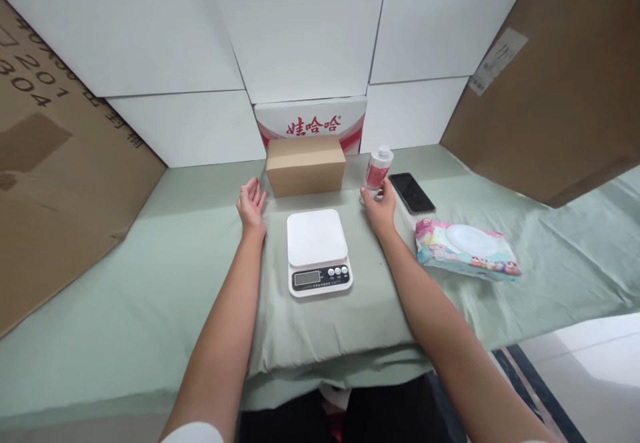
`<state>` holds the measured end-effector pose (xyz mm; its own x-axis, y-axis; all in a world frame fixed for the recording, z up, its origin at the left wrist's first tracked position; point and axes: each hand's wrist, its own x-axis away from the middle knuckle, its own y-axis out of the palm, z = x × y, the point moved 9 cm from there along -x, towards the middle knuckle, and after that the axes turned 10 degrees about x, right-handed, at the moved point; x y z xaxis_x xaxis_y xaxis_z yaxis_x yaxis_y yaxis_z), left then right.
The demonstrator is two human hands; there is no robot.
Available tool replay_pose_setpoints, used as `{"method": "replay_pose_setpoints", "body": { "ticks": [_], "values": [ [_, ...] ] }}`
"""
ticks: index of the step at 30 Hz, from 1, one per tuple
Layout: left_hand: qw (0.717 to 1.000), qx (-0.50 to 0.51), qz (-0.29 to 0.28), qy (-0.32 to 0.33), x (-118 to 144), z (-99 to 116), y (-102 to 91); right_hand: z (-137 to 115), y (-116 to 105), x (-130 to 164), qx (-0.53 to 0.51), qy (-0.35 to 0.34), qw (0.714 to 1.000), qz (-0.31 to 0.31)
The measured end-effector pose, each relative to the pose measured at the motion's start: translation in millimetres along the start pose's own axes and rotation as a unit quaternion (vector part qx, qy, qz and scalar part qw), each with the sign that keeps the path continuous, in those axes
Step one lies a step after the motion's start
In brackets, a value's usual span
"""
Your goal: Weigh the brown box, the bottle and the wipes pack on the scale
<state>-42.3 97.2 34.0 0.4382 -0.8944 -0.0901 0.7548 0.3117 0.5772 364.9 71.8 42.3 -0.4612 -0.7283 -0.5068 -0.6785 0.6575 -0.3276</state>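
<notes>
A white kitchen scale (318, 248) with a small display sits on the pale green cloth between my arms. Behind it lies a closed brown cardboard box (305, 165). My left hand (251, 207) hovers open just left of the box, fingers apart, holding nothing. My right hand (381, 207) wraps around the lower part of a small white bottle with a red label (377, 169), which stands upright to the right of the box.
A black phone (411, 192) lies right of the bottle. A pack of wet wipes (465, 249) rests further right. White boxes and a red-printed carton (313, 123) form the back wall; large brown cardboard sheets (55, 189) flank both sides.
</notes>
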Motion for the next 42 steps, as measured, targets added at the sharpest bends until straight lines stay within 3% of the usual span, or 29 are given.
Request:
{"method": "replay_pose_setpoints", "body": {
  "ticks": [19,28,33,37,40,42],
  "values": [
    [1.000,0.003,0.001,-0.008,-3.0,-0.3,-1.9,-7.8,-5.9,-0.2,0.028,-0.024,0.999,0.005],
    [1.000,0.002,0.015,0.024,-0.5,6.8,-4.7,-67.4,-41.2,18.5,0.119,-0.140,0.977,0.108],
    [0.999,0.012,0.028,0.037,3.6,10.8,-7.0,-108.4,-51.6,31.7,0.130,-0.213,0.960,0.124],
    [0.998,0.010,0.033,0.057,5.0,14.3,-9.6,-143.7,-91.5,51.6,0.113,-0.244,0.954,0.132],
    [0.994,-0.003,0.034,0.102,6.4,25.5,-9.6,-153.2,-160.5,77.5,0.108,-0.263,0.940,0.188],
    [0.989,-0.026,0.017,0.143,13.9,39.8,-1.8,-140.9,-218.9,94.9,0.113,-0.259,0.925,0.252]
  ]
}}
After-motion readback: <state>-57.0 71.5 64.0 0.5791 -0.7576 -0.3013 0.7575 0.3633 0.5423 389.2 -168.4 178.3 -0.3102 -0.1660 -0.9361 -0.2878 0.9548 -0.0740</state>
